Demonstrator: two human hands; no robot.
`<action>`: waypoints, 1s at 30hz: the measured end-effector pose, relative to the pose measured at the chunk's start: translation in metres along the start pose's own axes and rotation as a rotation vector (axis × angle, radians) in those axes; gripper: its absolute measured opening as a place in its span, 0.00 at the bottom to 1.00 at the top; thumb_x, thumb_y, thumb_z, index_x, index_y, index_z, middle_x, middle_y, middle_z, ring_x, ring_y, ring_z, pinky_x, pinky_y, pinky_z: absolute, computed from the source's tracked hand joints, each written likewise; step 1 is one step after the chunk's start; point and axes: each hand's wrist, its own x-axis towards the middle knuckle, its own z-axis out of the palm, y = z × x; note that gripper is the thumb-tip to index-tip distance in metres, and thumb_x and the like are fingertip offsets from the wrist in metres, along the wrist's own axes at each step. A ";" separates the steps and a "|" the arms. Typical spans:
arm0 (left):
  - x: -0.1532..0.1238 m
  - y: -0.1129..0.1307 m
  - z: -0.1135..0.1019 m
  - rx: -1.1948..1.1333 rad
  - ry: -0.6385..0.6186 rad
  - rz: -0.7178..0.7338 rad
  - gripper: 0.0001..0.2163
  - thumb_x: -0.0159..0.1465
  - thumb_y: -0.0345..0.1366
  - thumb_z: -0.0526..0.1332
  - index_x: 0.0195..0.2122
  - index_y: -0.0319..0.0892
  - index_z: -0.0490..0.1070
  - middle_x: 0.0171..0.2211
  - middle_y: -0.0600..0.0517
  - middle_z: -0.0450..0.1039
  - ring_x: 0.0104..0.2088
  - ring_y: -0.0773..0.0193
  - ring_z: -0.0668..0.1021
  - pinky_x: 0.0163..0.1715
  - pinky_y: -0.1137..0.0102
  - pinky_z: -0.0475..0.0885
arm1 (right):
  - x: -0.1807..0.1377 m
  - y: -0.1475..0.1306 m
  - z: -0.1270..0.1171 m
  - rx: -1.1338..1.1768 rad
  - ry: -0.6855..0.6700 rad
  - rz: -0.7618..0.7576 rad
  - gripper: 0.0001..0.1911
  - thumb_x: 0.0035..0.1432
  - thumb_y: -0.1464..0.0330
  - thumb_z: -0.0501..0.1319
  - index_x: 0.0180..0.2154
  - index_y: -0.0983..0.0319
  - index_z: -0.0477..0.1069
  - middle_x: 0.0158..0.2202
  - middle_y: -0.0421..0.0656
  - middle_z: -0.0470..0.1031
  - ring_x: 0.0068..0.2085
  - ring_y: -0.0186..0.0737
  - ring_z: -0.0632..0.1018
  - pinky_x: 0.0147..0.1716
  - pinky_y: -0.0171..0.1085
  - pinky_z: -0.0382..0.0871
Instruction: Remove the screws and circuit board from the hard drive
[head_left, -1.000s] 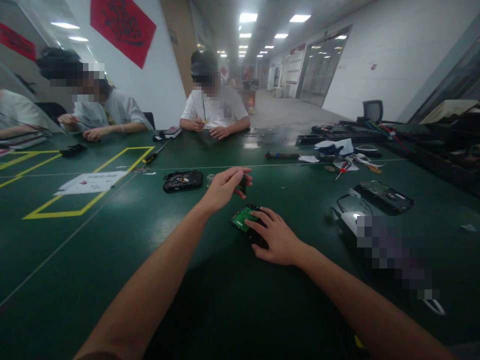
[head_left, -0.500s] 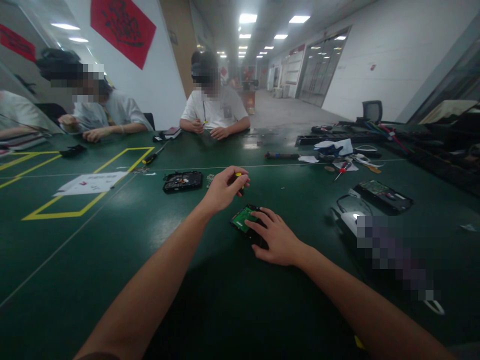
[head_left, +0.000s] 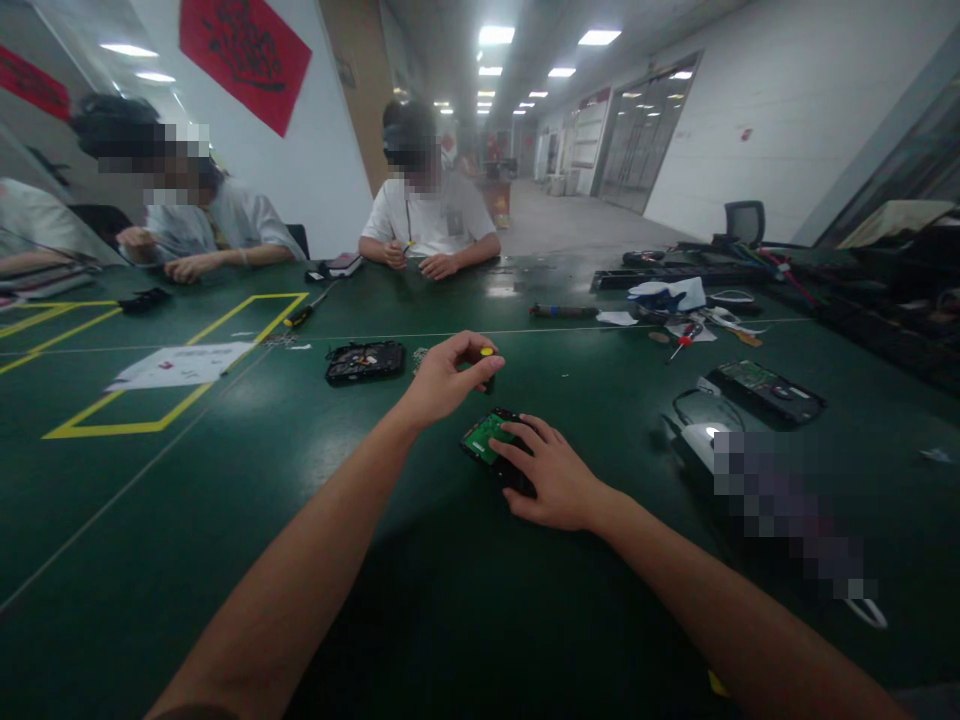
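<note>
My left hand (head_left: pixel 448 376) is closed around a small screwdriver (head_left: pixel 487 366) with a black grip and yellow cap, held upright just above the far corner of a hard drive (head_left: pixel 487 437). The drive lies on the green table (head_left: pixel 225 470) with its green circuit board facing up. My right hand (head_left: pixel 549 476) rests on the near part of the drive, fingers spread flat over it and pressing it down.
Another opened black drive (head_left: pixel 365 361) lies to the left, a white paper (head_left: pixel 180 364) in a yellow-taped rectangle beyond it. To the right are a drive with its board (head_left: pixel 765 387), cables, a red screwdriver (head_left: pixel 682 341) and other tools. Two people sit across the table.
My left hand has turned the screwdriver upright, so its yellow cap now shows above the fingers. My right hand stays on the drive.
</note>
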 end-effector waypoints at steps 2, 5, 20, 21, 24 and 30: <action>0.000 -0.001 0.003 -0.006 0.032 -0.002 0.14 0.62 0.43 0.72 0.41 0.41 0.72 0.34 0.53 0.72 0.31 0.68 0.77 0.27 0.74 0.78 | 0.000 0.000 0.000 -0.001 -0.001 -0.002 0.38 0.63 0.54 0.62 0.71 0.55 0.60 0.73 0.51 0.57 0.73 0.67 0.51 0.67 0.65 0.54; 0.000 -0.003 0.004 -0.007 0.049 -0.013 0.15 0.62 0.42 0.72 0.40 0.41 0.70 0.33 0.54 0.70 0.30 0.68 0.76 0.25 0.76 0.77 | 0.000 0.000 -0.001 0.001 -0.001 -0.004 0.38 0.63 0.53 0.62 0.71 0.55 0.60 0.73 0.51 0.57 0.73 0.67 0.51 0.67 0.65 0.54; 0.001 -0.004 0.004 0.003 0.088 -0.006 0.16 0.60 0.41 0.74 0.40 0.40 0.70 0.38 0.50 0.76 0.31 0.67 0.78 0.21 0.76 0.77 | 0.000 0.001 0.001 0.008 0.005 0.005 0.38 0.63 0.53 0.63 0.71 0.54 0.60 0.73 0.50 0.56 0.73 0.67 0.51 0.67 0.67 0.54; 0.001 -0.004 0.006 -0.008 0.093 -0.013 0.16 0.60 0.41 0.74 0.40 0.40 0.69 0.37 0.50 0.76 0.30 0.68 0.77 0.21 0.76 0.76 | 0.000 0.001 0.002 0.009 0.003 0.005 0.38 0.63 0.53 0.63 0.71 0.54 0.60 0.73 0.50 0.56 0.73 0.67 0.51 0.67 0.67 0.54; 0.001 -0.006 0.008 -0.023 0.075 -0.015 0.16 0.62 0.41 0.73 0.42 0.41 0.68 0.35 0.52 0.75 0.28 0.70 0.76 0.21 0.77 0.74 | 0.000 0.001 0.001 0.005 -0.003 0.002 0.38 0.63 0.54 0.63 0.71 0.54 0.60 0.73 0.50 0.56 0.73 0.67 0.51 0.68 0.66 0.52; 0.001 -0.003 0.006 -0.049 -0.058 0.015 0.17 0.71 0.43 0.63 0.58 0.42 0.71 0.42 0.47 0.77 0.42 0.61 0.81 0.33 0.71 0.80 | 0.000 0.001 0.000 0.014 -0.004 0.003 0.39 0.63 0.53 0.63 0.72 0.53 0.59 0.73 0.50 0.57 0.73 0.67 0.51 0.67 0.66 0.53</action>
